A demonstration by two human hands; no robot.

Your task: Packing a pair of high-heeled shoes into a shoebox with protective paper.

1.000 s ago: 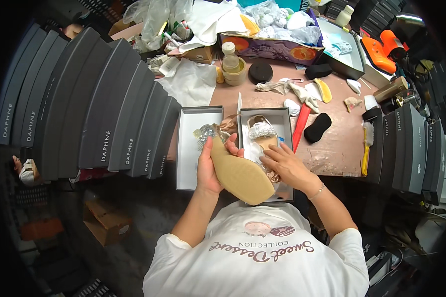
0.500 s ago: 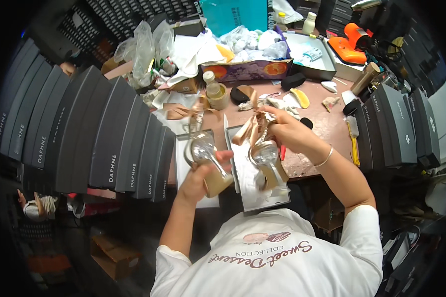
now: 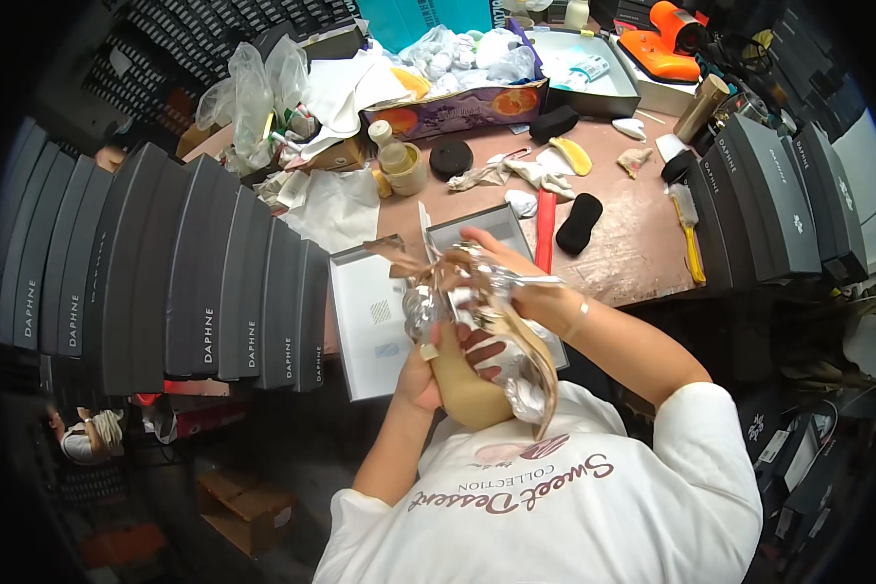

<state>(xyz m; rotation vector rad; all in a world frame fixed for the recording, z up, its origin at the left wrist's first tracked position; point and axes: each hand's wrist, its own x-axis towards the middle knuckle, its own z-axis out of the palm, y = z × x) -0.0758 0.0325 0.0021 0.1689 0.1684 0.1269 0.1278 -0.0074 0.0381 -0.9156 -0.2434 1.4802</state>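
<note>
Close in front of my shirt I hold a pair of high-heeled sandals together, with rose-gold straps and clear plastic wrap about their heels. My left hand (image 3: 420,378) is closed round the left sandal (image 3: 465,387), whose smooth tan sole shows. The right sandal (image 3: 528,343) leans against it, its sole edge-on and plastic wrap inside. My right hand (image 3: 535,288) grips this one near its wrapped heel; the fingertips are partly hidden. Under the sandals lie an open grey box part with white inside (image 3: 365,336) and a second box part (image 3: 501,222), mostly covered by my hands.
Dark shoe boxes (image 3: 190,282) stand in a row at left, more boxes (image 3: 759,209) at right. On the pink table are a red-handled tool (image 3: 546,229), a black sponge (image 3: 580,224), a yellow-handled brush (image 3: 689,234), a bottle (image 3: 399,161) and a carton of paper wads (image 3: 457,107).
Both hands have brought the sandals together and nearer my body, tilting them over. Earlier they were apart above the two box parts. The view has also shifted slightly.
</note>
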